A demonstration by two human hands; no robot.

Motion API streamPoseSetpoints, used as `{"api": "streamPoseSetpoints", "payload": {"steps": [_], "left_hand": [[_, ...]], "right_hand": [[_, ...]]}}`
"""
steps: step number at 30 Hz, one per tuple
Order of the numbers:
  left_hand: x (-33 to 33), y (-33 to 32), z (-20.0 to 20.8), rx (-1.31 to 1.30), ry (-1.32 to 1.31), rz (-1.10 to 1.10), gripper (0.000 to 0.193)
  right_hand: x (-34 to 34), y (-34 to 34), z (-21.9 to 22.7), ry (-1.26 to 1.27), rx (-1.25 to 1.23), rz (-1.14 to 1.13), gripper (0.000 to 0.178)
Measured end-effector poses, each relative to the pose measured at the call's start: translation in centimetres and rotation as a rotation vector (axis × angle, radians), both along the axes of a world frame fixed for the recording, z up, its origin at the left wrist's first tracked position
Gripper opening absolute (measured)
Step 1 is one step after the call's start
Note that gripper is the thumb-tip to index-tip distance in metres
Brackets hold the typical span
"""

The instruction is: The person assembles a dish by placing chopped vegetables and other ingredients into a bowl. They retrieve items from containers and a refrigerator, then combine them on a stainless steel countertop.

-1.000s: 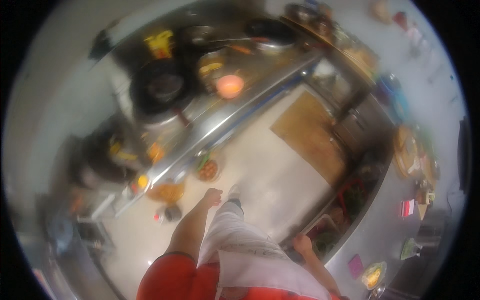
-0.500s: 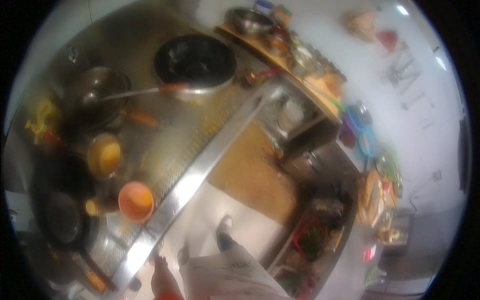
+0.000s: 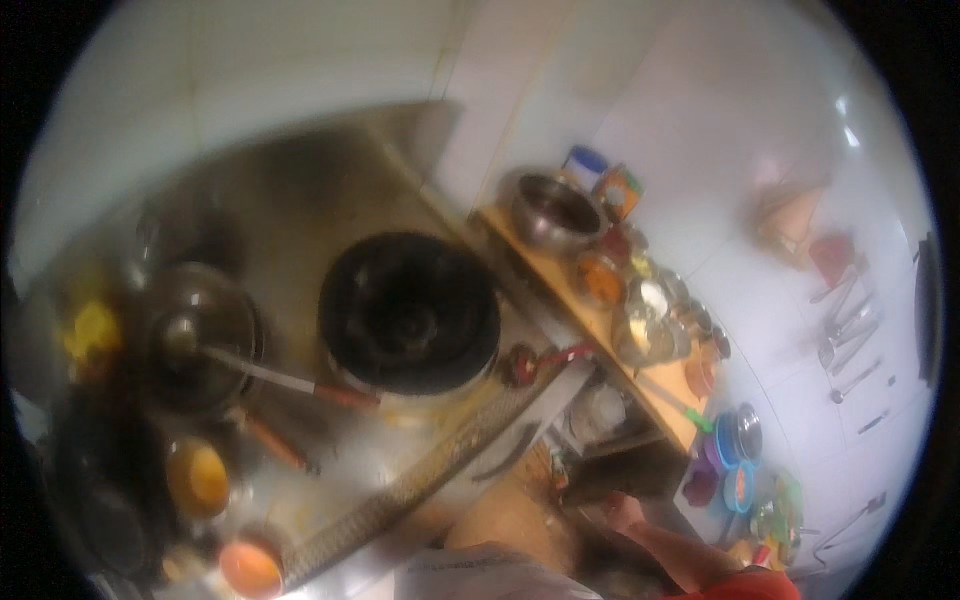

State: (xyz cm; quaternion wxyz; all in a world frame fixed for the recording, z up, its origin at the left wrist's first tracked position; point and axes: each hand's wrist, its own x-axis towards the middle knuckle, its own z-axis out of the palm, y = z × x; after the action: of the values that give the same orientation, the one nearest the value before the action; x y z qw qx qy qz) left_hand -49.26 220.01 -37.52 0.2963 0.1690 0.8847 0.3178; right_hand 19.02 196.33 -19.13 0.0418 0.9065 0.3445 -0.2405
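My right hand (image 3: 625,511) is at the lower right, its forearm coming from a red sleeve. It hovers beside the dark cabinet below the wooden shelf (image 3: 680,425). Blur hides how its fingers are set, and no held thing shows. My left hand is out of view. On the steel stove top, a large black pan (image 3: 410,320) sits in the middle. Left of it, a dark pot (image 3: 195,350) has a long ladle (image 3: 260,373) resting in it. Near the front edge are an orange-pink bowl (image 3: 250,568) and a yellowish container (image 3: 198,478).
On the shelf are a steel pot (image 3: 558,212), a spice tray (image 3: 650,325) and small jars. Blue bowls (image 3: 738,485) are beyond its near end. A red-handled tool (image 3: 562,355) lies by the pan. Several utensils (image 3: 850,330) hang on the right wall.
My view has swung, so the stove and shelf sit lower in the picture. My left hand has gone out of view at the bottom, and my right hand has come in at lower right.
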Motion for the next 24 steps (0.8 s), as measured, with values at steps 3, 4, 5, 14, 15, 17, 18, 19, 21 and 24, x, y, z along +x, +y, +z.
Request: {"api": "streamPoseSetpoints", "payload": {"steps": [3, 4, 5, 14, 15, 17, 18, 19, 21, 24], "left_hand": [[7.3, 8.6, 7.8, 0.12, 0.017, -0.136, 0.049], [9.8, 11.1, 10.4, 0.157, 0.017, -0.18, 0.049], [12.0, 13.1, 13.2, 0.176, 0.018, -0.225, 0.049], [32.4, 18.8, 29.8, 0.129, 0.03, -0.359, 0.05], [33.5, 18.3, 30.2, 0.111, 0.022, -0.36, 0.05], [36.0, 16.7, 33.0, 0.058, 0.016, -0.33, 0.051], [37.3, 16.0, 34.3, 0.041, 0.013, -0.318, 0.051], [38.2, 15.0, 35.7, 0.027, 0.008, -0.304, 0.051], [39.3, 11.8, 37.9, -0.003, -0.009, -0.255, 0.051], [40.1, 2.0, 39.2, -0.032, -0.069, -0.101, 0.051]], "right_hand": [[2.5, 11.2, 6.8, 0.37, 0.246, -0.036, 0.033], [4.5, 14.7, 8.0, 0.315, 0.313, 0.12, 0.042], [6.9, 17.9, 10.1, 0.385, 0.284, 0.164, 0.051], [40.5, 67.2, 26.3, -0.126, 1.225, 0.339, 0.072], [44.0, 71.7, 28.5, -0.211, 1.322, 0.27, 0.072], [47.0, 77.9, 34.2, -0.274, 1.282, 0.221, 0.069], [47.9, 79.5, 35.1, -0.292, 1.275, 0.204, 0.068], [49.2, 80.7, 36.1, -0.313, 1.263, 0.181, 0.067], [47.9, 81.4, 34.2, -0.354, 1.38, 0.262, 0.063], [36.4, 74.5, 31.4, -0.026, 1.406, 0.658, 0.059]]}}
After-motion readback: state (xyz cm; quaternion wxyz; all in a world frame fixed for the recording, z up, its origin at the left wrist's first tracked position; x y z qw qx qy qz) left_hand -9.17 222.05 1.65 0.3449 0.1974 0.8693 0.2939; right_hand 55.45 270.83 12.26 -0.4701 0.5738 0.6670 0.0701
